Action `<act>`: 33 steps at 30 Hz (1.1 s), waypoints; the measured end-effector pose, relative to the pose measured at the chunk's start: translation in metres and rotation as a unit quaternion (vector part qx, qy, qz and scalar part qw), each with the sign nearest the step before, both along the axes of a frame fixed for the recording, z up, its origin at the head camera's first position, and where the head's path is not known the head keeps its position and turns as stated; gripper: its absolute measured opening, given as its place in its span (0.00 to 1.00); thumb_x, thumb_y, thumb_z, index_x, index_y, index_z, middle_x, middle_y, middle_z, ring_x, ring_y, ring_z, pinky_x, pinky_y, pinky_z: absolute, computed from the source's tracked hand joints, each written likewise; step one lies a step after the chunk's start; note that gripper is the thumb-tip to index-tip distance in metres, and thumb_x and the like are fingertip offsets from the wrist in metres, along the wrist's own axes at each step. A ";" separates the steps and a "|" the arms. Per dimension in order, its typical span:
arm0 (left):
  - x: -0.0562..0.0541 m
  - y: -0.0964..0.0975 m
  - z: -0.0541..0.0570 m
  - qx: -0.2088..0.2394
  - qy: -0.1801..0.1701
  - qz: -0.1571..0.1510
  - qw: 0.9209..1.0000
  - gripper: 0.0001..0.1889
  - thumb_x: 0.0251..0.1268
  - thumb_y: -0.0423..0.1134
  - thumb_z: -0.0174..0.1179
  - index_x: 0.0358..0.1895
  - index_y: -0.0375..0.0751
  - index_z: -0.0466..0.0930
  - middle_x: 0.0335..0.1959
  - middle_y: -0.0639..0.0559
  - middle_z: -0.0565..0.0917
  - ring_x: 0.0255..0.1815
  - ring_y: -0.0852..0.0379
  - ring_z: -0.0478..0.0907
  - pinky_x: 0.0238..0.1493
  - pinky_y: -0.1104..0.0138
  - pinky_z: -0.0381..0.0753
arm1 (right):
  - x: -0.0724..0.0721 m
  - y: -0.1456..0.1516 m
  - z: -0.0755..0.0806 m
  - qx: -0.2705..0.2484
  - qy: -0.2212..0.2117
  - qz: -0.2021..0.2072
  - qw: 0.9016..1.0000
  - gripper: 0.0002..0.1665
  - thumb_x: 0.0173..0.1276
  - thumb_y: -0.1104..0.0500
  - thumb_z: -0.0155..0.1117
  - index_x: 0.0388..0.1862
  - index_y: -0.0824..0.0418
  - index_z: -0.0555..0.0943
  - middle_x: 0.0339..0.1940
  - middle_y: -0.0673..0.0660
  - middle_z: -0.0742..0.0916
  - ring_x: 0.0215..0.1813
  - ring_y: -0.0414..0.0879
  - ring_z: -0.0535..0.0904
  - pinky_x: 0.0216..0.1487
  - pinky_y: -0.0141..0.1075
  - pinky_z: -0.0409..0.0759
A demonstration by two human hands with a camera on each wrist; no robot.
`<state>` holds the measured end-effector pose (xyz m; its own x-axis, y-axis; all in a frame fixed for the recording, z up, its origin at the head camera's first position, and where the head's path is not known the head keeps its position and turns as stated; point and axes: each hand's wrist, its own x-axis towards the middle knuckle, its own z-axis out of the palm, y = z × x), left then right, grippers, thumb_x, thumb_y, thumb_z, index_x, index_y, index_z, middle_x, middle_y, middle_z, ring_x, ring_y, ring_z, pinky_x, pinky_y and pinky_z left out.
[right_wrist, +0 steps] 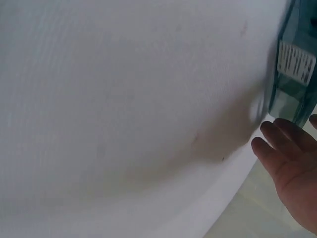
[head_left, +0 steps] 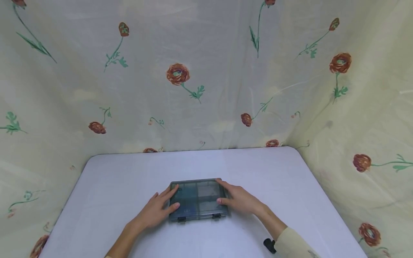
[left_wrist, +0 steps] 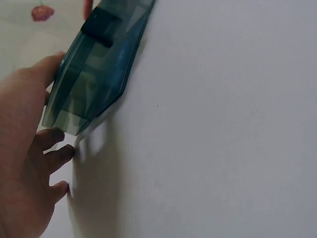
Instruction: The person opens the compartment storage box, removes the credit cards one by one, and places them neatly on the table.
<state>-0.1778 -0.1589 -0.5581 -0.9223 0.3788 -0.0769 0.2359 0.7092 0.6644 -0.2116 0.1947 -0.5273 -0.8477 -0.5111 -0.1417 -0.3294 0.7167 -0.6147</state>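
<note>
A translucent blue-green plastic compartment box (head_left: 197, 200) lies on the white table, its lid down and two dark latches along the near edge. Dividers show through the lid, with a bluer patch in the left part. My left hand (head_left: 156, 211) is at the box's left end, thumb and a fingertip on the lid; in the left wrist view its other fingers (left_wrist: 59, 158) sit beside the end wall. At the right end, my right hand (head_left: 242, 200) touches the lid with thumb and forefinger, other fingers (right_wrist: 282, 141) extended close to the wall. A barcode label (right_wrist: 296, 62) shows on that end.
The white table (head_left: 129, 179) has rounded far corners. Cream curtains (head_left: 213, 71) printed with red flowers hang behind it and at both sides. A small black object (head_left: 269, 245) shows by the right sleeve (head_left: 292, 243).
</note>
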 end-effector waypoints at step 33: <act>-0.021 0.006 -0.011 0.024 -0.019 0.030 0.999 0.46 0.70 0.64 0.56 0.83 0.58 0.43 0.83 0.46 0.45 0.82 0.46 0.48 0.79 0.45 0.29 | -0.014 -0.008 -0.009 -0.014 -0.042 0.003 0.999 0.67 0.58 0.30 0.72 0.84 0.51 0.46 0.82 0.67 0.55 0.81 0.63 0.53 0.75 0.60 0.61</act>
<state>-0.1983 -0.1525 -0.5692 -0.9400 0.3276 -0.0950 0.1684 0.6878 0.7061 -0.2253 0.1864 -0.5361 -0.8304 -0.5207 -0.1985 -0.2797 0.6976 -0.6597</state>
